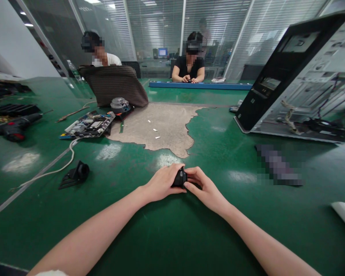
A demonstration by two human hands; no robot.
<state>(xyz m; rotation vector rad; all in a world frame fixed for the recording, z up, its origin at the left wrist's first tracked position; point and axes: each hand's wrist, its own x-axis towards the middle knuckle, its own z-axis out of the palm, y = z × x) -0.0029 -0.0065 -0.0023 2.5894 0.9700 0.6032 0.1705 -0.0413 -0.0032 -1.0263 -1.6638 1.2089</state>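
Note:
Just above the green tabletop (172,234), in the middle of the head view, a small black cylindrical part with a ribbed, ring-like end (179,178) sits between both hands. My left hand (162,183) is wrapped round its left side, with the thumb over the top and the fingers beneath. From the right, my right hand (205,189) pinches the ringed end between thumb and fingertips. Its exact kind cannot be made out. A black plastic piece with a round collar and a flat base (79,173) lies to the left of my hands.
A circuit board (90,124), a cordless drill (15,127) and a white cable (71,149) lie left. A bare, peeled patch (161,126) spans the middle. An open computer case (258,88) stands right, behind a blurred dark flat object (277,165). Two people sit opposite.

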